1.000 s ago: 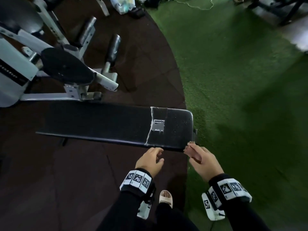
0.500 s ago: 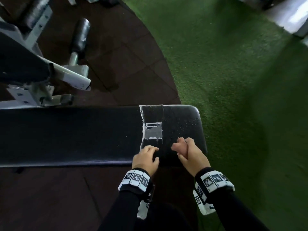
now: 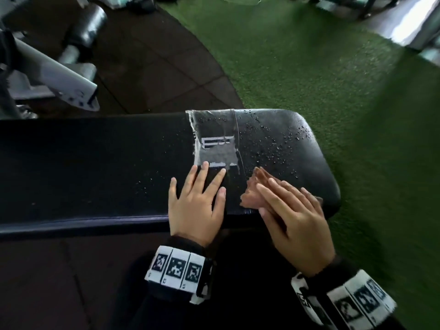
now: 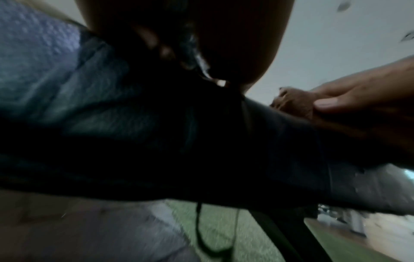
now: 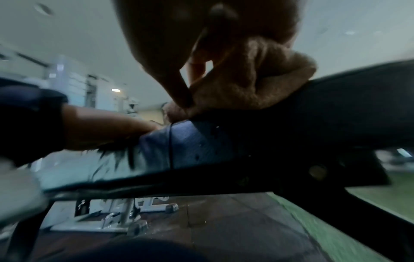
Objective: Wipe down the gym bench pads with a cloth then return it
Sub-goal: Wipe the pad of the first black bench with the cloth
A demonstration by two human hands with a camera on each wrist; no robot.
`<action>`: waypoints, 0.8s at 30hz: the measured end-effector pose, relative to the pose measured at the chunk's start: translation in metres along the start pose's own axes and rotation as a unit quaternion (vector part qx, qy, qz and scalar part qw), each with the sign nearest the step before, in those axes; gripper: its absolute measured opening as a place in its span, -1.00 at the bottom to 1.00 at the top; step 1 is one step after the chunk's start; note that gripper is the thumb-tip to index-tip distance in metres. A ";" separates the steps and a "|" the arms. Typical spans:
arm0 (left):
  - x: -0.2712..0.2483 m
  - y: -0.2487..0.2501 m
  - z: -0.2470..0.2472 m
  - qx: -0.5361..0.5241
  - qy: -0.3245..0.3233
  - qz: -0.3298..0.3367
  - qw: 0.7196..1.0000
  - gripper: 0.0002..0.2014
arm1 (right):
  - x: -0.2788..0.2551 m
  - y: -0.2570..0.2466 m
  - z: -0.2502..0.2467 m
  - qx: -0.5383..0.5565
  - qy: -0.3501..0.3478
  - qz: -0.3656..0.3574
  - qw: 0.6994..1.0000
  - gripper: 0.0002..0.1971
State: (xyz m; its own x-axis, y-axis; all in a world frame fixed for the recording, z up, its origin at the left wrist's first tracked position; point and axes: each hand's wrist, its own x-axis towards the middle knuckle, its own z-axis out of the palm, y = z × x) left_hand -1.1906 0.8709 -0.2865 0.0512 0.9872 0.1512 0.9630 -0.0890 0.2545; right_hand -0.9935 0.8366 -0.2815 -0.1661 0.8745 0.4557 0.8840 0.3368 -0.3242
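The long black bench pad [image 3: 95, 163] runs across the head view, its rounded right end speckled with water droplets [image 3: 273, 144] beside a worn taped patch [image 3: 216, 148]. My left hand [image 3: 197, 198] lies flat on the pad with its fingers spread, just left of the patch. My right hand [image 3: 292, 210] presses a brown cloth [image 3: 252, 194] onto the pad's near right corner with straight fingers. The right wrist view shows the cloth [image 5: 246, 85] bunched under the palm on the pad [image 5: 336, 115]. The left wrist view shows the cloth [image 4: 293, 102] under the right fingers [image 4: 331, 104].
A grey machine frame [image 3: 59, 77] and a black roller pad [image 3: 90, 22] stand beyond the bench at upper left on dark rubber floor [image 3: 154, 67]. Green turf [image 3: 333, 67] lies to the right. The bench's dark leg [image 5: 313, 203] runs below the pad.
Both hands rose from the pad's near edge onto its top. The left hand spread flat; the right flattened the cloth onto the pad. The head camera moved closer.
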 end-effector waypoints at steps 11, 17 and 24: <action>0.001 0.000 0.008 0.018 0.036 0.002 0.999 -0.48 | 0.065 0.033 0.018 -0.095 -0.149 0.141 0.974 -0.58; 0.002 0.001 0.009 0.023 0.051 0.000 0.998 -0.49 | 0.042 0.085 -0.014 0.005 -0.099 0.190 0.977 -0.58; 0.002 0.002 0.008 0.026 0.051 -0.007 0.998 -0.49 | -0.014 0.002 -0.008 -0.054 -0.078 0.100 0.990 -0.56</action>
State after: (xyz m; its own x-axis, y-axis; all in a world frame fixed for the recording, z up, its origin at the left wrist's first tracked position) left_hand -1.1864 0.8733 -0.2939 0.0124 0.9697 0.2441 0.9762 -0.0646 0.2072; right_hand -0.9861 0.8223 -0.2818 -0.0416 0.9662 0.2545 0.9459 0.1201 -0.3013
